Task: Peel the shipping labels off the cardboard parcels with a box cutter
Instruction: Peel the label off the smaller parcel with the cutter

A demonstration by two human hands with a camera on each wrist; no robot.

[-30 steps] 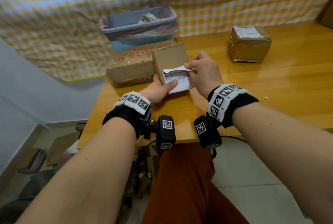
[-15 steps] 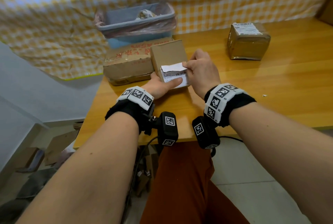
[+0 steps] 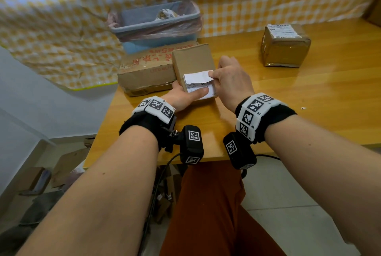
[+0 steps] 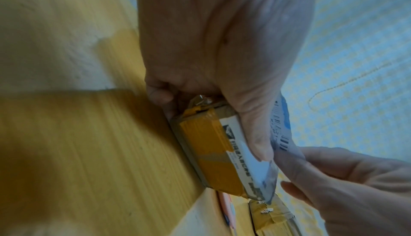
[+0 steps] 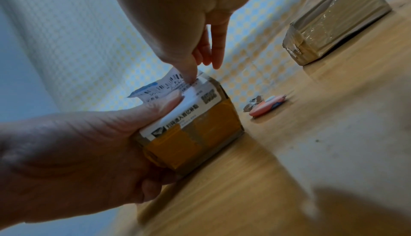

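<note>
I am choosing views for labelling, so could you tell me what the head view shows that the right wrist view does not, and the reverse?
Only the head view shows the lined bin, the flat carton in front of it, and the label on top of the far taped box.

Only the right wrist view shows a pink box cutter lying on the table beyond the held parcel, and the yellow tape on that parcel's side.

Both show the left hand holding the small parcel while the right hand pinches the half-peeled label.

A wooden table [image 3: 309, 95] carries three cardboard parcels [image 3: 285, 47], a pink cutter [image 5: 268, 105].
</note>
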